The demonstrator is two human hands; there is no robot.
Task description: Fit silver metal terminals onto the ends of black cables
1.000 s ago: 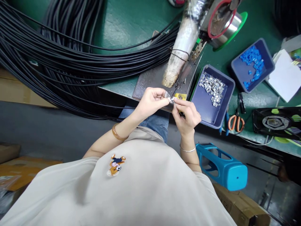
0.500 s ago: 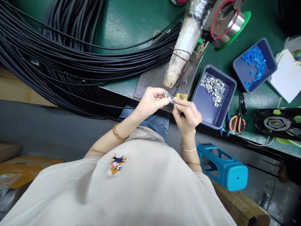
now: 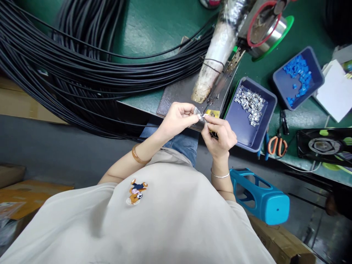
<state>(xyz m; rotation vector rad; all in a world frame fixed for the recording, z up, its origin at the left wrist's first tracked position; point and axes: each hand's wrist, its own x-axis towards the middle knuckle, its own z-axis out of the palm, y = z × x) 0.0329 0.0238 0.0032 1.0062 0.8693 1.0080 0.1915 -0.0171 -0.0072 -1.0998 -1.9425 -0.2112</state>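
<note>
My left hand (image 3: 178, 118) and my right hand (image 3: 220, 135) meet at the table's front edge, fingertips nearly touching. Between them is a small whitish piece (image 3: 201, 116), too small to make out. The fingers of both hands are pinched together at it, with the left fingertips wrapped in something pale. Just behind the hands lies a yellow labelled item (image 3: 212, 113) on a dark board (image 3: 176, 96). Over that board hangs the tip of a plastic-wrapped tube (image 3: 210, 66).
Black cable bundles (image 3: 123, 73) cover the left. On the right are a tray of metal connectors (image 3: 243, 137), a tray of blue pieces (image 3: 316, 75), orange-handled pliers (image 3: 277, 145) and a fan (image 3: 324, 145). A blue stool (image 3: 276, 205) stands below the edge.
Both hands hold nearly the same pose. The view has shifted very slightly, and nothing has visibly been let go.
</note>
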